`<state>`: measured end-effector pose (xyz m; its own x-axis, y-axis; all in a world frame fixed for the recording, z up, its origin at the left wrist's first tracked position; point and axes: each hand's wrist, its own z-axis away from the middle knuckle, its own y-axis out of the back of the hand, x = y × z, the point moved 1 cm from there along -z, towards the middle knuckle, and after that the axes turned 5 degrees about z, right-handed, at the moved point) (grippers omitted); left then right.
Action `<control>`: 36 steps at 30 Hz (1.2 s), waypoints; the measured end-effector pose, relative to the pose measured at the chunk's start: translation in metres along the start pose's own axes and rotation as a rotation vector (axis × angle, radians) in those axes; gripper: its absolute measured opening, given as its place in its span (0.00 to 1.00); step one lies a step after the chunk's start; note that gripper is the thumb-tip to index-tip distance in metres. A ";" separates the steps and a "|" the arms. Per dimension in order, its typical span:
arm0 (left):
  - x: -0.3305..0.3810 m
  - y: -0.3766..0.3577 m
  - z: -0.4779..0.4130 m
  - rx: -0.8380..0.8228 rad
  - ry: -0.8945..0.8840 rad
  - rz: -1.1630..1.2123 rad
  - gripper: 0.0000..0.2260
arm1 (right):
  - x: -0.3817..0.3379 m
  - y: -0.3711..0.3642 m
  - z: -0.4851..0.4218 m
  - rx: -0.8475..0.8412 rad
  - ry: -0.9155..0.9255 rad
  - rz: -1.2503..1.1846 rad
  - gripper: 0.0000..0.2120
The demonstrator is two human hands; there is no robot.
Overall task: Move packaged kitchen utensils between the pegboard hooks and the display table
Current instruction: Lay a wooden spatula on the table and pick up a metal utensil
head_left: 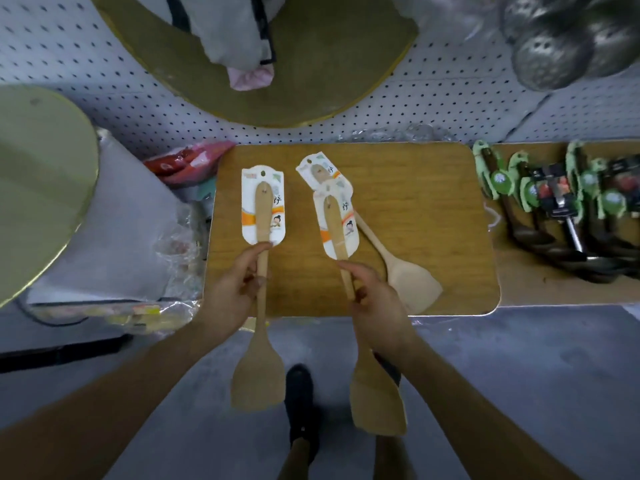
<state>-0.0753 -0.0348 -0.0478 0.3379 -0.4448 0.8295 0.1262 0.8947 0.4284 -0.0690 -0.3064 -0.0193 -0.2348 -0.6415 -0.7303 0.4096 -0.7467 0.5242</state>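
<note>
Three wooden spatulas with white and orange card labels are over the wooden display table [433, 216]. My left hand [232, 292] grips the handle of the left spatula [259, 372], whose card lies over the table and whose blade hangs past the front edge. My right hand [377, 306] grips the handle of a second spatula [375, 400] in the same way. A third spatula [407, 277] lies flat on the table just right of my right hand, its card partly under the second one's card. The white pegboard [433, 98] rises behind the table.
Round boards [311, 84] and metal skimmers [561, 46] hang on the pegboard. Green-carded dark utensils [554, 202] lie on the shelf to the right. Bagged goods [121, 220] and a red packet [183, 161] sit left of the table. My shoe [301, 403] is on the grey floor.
</note>
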 end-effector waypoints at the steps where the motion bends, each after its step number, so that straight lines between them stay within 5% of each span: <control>1: 0.013 -0.003 0.007 -0.002 -0.026 0.013 0.33 | 0.000 0.006 0.017 0.043 -0.001 -0.047 0.38; 13: 0.204 -0.111 0.083 -0.380 -0.254 -0.012 0.36 | 0.011 0.135 0.181 0.468 -0.094 -0.369 0.42; 36: 0.533 -0.507 0.219 -0.957 -0.731 -0.202 0.37 | 0.200 0.436 0.469 1.124 -0.280 -0.502 0.34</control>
<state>-0.1630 -0.7344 0.2556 -0.3331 -0.2211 0.9166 0.8555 0.3379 0.3924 -0.3503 -0.8428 0.2689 -0.3816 -0.1573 -0.9108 -0.7201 -0.5672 0.3997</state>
